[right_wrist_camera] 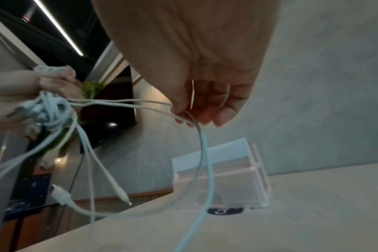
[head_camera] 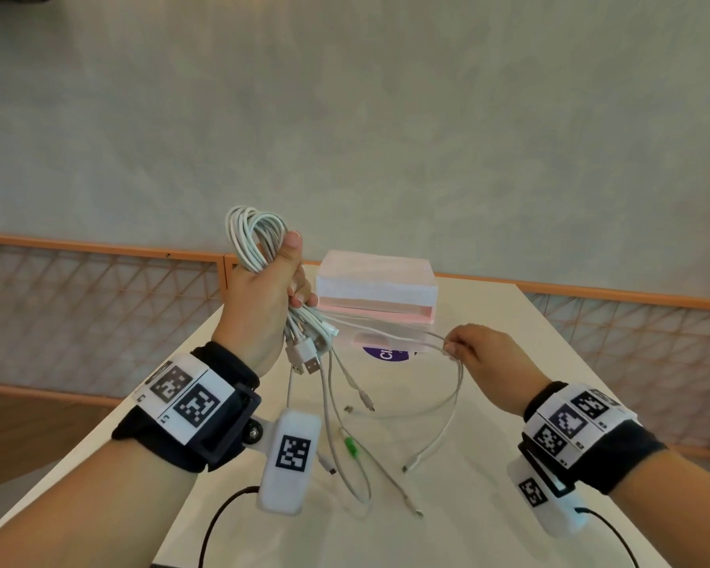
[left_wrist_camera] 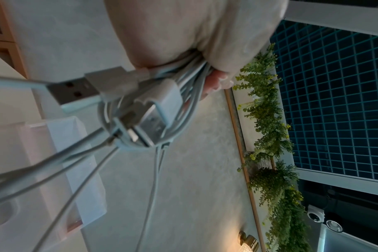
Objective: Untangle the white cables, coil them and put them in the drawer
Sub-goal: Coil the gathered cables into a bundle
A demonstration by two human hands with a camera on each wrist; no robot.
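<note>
My left hand [head_camera: 263, 280] is raised above the table and grips a coiled bundle of white cables [head_camera: 253, 235], with USB plugs [head_camera: 304, 356] dangling below the fist. In the left wrist view the cable bundle [left_wrist_camera: 153, 109] fills the frame with a USB plug [left_wrist_camera: 76, 90] sticking out. Several loose ends hang down onto the table [head_camera: 509, 465]. My right hand [head_camera: 480, 354] pinches two white cable strands [head_camera: 386, 332] that run across from the bundle. The right wrist view shows the fingertips [right_wrist_camera: 183, 112] pinching those strands [right_wrist_camera: 129, 104]. The pink and white drawer box [head_camera: 376, 286] stands behind, its lower drawer open.
A purple round sticker [head_camera: 386, 354] lies on the table in front of the drawer box. One hanging cable has a green connector [head_camera: 351, 446]. An orange-framed mesh railing [head_camera: 99, 280] runs behind the table. Black wires lead from both wrist cameras near the front edge.
</note>
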